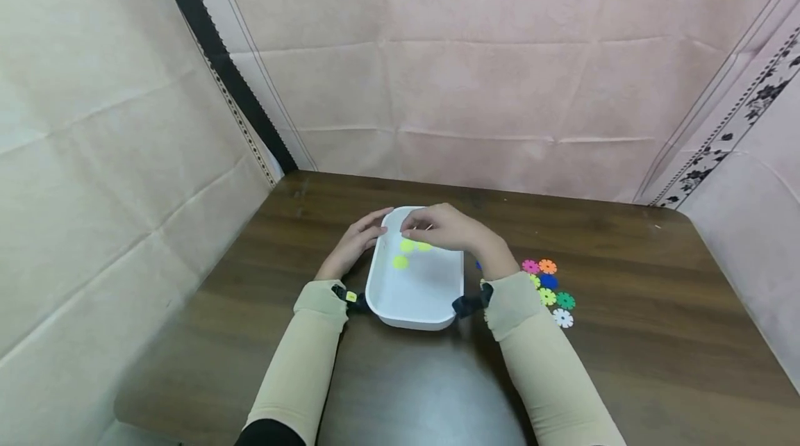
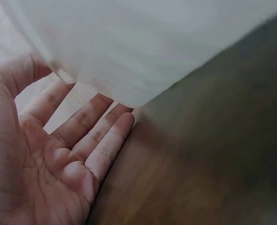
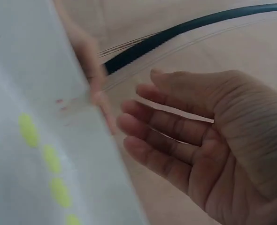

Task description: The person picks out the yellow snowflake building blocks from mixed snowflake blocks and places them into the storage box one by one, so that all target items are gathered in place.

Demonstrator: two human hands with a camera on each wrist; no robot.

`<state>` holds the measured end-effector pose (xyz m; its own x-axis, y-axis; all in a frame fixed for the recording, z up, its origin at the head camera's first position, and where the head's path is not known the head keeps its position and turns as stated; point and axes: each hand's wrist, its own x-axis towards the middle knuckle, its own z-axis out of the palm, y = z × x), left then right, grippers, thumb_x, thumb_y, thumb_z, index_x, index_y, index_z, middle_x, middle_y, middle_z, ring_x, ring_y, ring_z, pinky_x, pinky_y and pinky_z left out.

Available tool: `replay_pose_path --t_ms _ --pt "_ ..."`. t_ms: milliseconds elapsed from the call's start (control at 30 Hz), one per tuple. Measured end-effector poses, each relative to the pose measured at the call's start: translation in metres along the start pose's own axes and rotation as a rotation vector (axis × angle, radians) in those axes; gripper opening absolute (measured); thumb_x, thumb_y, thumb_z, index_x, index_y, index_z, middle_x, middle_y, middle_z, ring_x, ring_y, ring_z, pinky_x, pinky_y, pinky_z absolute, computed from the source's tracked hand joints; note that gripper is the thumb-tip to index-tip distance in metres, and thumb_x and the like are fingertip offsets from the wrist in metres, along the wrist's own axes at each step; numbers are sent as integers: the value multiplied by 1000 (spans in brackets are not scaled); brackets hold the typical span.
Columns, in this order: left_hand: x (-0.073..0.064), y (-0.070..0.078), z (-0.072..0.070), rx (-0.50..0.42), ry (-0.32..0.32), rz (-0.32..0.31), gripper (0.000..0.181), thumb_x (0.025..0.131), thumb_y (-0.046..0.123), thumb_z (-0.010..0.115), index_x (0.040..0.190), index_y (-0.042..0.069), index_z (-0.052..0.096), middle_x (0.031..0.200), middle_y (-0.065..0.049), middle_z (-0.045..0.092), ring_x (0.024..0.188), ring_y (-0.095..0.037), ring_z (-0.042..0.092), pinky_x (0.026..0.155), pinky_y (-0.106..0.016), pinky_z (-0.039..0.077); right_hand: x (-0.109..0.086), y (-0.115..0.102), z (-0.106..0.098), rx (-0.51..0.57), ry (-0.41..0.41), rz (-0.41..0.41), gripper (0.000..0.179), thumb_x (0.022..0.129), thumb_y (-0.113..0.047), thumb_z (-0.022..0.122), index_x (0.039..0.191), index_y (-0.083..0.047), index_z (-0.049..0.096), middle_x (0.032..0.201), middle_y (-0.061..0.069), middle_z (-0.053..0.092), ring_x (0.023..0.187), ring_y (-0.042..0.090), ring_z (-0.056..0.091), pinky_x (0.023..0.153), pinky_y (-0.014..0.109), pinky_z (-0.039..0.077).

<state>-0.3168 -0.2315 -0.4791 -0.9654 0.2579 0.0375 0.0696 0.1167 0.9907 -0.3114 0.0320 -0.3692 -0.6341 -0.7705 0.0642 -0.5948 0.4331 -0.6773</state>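
Note:
My left hand (image 1: pixel 356 243) holds the white plastic tray (image 1: pixel 415 300) by its far left side. In the left wrist view, thumb and fingers of the left hand (image 2: pixel 68 136) reach to the tray wall (image 2: pixel 143 51), with some fingertips hidden by it. Over the far right part of the tray is my right hand (image 1: pixel 446 227), fingers loosely bent. From the right wrist view, that right hand (image 3: pixel 190 136) has nothing in it and is beside the tray edge. Small round yellow spots (image 1: pixel 400 262) show inside the tray, several in a row in the right wrist view.
Small flower-shaped discs in pink, orange, blue, yellow, green and white lie right of the tray, including a green disc (image 1: pixel 565 301) and a white disc (image 1: pixel 562 318). My right forearm partly covers this group. A wooden table (image 1: pixel 631 335) lies beneath, with cloth hangings (image 1: pixel 487 85) behind.

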Motion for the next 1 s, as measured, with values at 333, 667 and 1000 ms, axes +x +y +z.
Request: replay_pose_path --t_ms 333,667,1000 --pt "0 -4 5 -10 18 -8 47 99 37 63 145 32 55 147 2 51 127 -19 56 107 -40 45 -76 33 -16 -14 134 29 27 101 -33 63 117 -14 72 108 -2 73 94 13 65 86 38 56" --pt "0 -1 -2 9 41 2 44 100 36 62 143 33 56 146 5 52 127 -19 57 108 -41 44 -123 89 15 -164 159 50 25 94 -21 74 114 -7 71 102 1 67 92 19 61 80 38 56" --pt "2 0 2 11 31 -3 48 99 37 63 146 31 53 150 2 48 128 -20 56 108 -43 44 -131 106 25 -141 187 64 21 92 -24 76 109 -13 69 98 -1 62 88 16 57 76 34 54"
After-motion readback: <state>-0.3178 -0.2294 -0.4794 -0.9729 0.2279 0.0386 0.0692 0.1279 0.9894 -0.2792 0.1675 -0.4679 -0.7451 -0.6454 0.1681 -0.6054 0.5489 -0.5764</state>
